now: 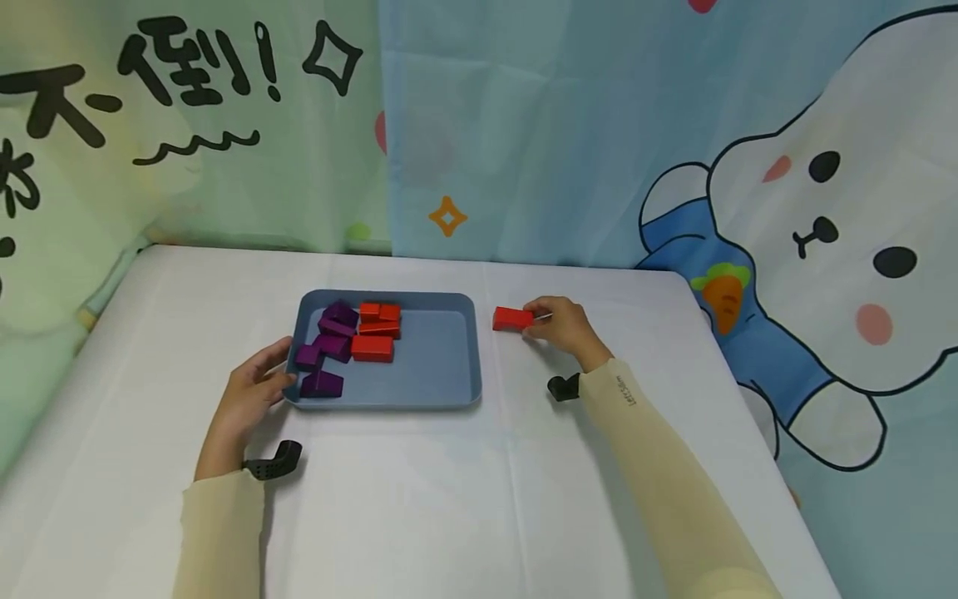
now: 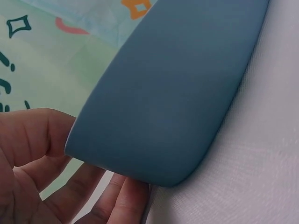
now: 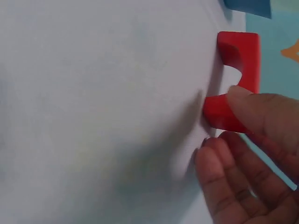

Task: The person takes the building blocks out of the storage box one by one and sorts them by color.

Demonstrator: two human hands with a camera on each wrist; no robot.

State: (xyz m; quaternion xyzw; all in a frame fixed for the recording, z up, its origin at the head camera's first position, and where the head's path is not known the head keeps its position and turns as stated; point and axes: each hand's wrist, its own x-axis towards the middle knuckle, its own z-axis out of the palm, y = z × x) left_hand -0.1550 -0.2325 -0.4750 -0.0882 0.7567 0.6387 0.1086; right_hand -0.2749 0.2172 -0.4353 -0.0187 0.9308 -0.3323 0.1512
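My left hand [image 1: 253, 384] grips the left end of a blue-grey tray [image 1: 434, 358], thumb at the near corner and fingers along the short side. Up close in the left wrist view, the tray's outer wall [image 2: 173, 88] hides some of the fingertips. Right of the tray, my right hand [image 1: 557, 326] pinches one end of a red arch block [image 1: 511, 319] between thumb and fingers. The right wrist view shows the half-round cutout of the arch block [image 3: 251, 56], which stands close over the white cloth. The thumb [image 3: 257, 109] covers part of its near leg.
Several purple blocks [image 1: 323, 384] fill the tray's left side, with several red blocks [image 1: 372, 349] beside them. A white cloth [image 1: 404, 499] covers the table. Behind hangs a printed curtain [image 1: 524, 150] with a cartoon animal. Black wrist cameras [image 1: 279, 460] sit at both sleeves.
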